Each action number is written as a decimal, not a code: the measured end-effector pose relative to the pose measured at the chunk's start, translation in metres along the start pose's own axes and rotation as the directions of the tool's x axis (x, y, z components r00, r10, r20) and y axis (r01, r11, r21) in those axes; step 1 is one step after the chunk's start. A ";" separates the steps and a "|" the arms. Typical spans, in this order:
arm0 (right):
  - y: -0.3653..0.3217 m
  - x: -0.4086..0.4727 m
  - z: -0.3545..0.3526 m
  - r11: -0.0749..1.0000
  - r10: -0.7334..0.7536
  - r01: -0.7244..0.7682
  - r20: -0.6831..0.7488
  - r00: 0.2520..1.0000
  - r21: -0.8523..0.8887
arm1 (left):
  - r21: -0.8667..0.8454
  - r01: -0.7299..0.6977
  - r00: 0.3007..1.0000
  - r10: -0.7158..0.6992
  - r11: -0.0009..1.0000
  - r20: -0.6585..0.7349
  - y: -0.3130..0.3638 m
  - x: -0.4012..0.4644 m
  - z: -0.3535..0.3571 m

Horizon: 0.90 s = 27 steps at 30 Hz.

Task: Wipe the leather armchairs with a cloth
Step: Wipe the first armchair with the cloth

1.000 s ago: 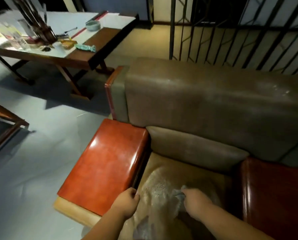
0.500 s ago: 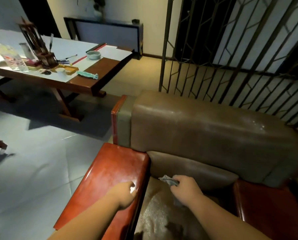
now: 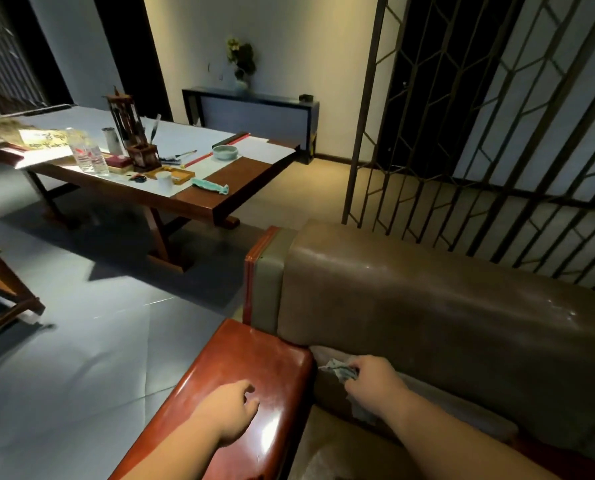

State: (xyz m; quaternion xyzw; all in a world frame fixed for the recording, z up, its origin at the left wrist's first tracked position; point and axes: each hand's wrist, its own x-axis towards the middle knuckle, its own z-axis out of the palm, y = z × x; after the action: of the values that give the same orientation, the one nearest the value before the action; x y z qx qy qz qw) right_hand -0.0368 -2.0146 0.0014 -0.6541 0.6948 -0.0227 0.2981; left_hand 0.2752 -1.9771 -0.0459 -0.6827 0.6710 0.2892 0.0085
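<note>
Right hand (image 3: 375, 379) grips a cloth (image 3: 341, 370) against the armchair (image 3: 427, 306) back cushion to wipe; left hand (image 3: 235, 415), fingers relaxed, braces on the wooden armrest (image 3: 254, 362).

two bare forearms enter from the bottom edge, one on each side. neither shows a sleeve, cuff, watch or band up to where the frame cuts them off. the left hand (image 3: 235, 412) and right hand (image 3: 375, 381) wear no gloves, and no rings can be made out in the dim light.
</note>
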 end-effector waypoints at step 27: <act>0.029 0.210 -0.082 0.880 -0.437 0.450 -0.111 0.892 0.149 | -0.047 0.106 0.962 -0.114 0.993 -0.249 0.152 0.186 -0.001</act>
State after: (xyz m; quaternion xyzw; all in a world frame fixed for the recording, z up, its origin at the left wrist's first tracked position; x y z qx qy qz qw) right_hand -0.0921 -2.2337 -0.0239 -0.7665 0.5325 -0.1741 0.3141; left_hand 0.1226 -2.1623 -0.0631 -0.7501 0.6227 0.2105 -0.0722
